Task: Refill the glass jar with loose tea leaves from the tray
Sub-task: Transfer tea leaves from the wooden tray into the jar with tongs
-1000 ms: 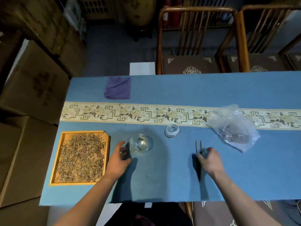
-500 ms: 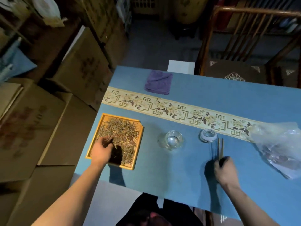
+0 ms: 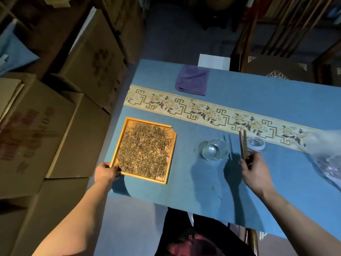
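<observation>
A square wooden tray (image 3: 170,156) filled with loose tea leaves (image 3: 144,150) lies on the left of the blue table (image 3: 203,182). My left hand (image 3: 106,172) grips the tray's near left corner. An empty glass jar (image 3: 214,150) stands open in the middle, to the right of the tray. Its lid (image 3: 255,144) lies further right, next to the patterned runner. My right hand (image 3: 253,169) holds wooden tweezers (image 3: 243,145) upright between the jar and the lid.
A folded purple cloth (image 3: 192,80) lies at the far side of the table. A clear plastic bag (image 3: 326,157) sits at the right edge. Cardboard boxes (image 3: 55,108) are stacked left of the table. Wooden chairs (image 3: 276,52) stand behind it.
My left hand went from beside the jar to the tray and now grips its near left corner. My right hand lifted the tweezers off the table. The view swung left.
</observation>
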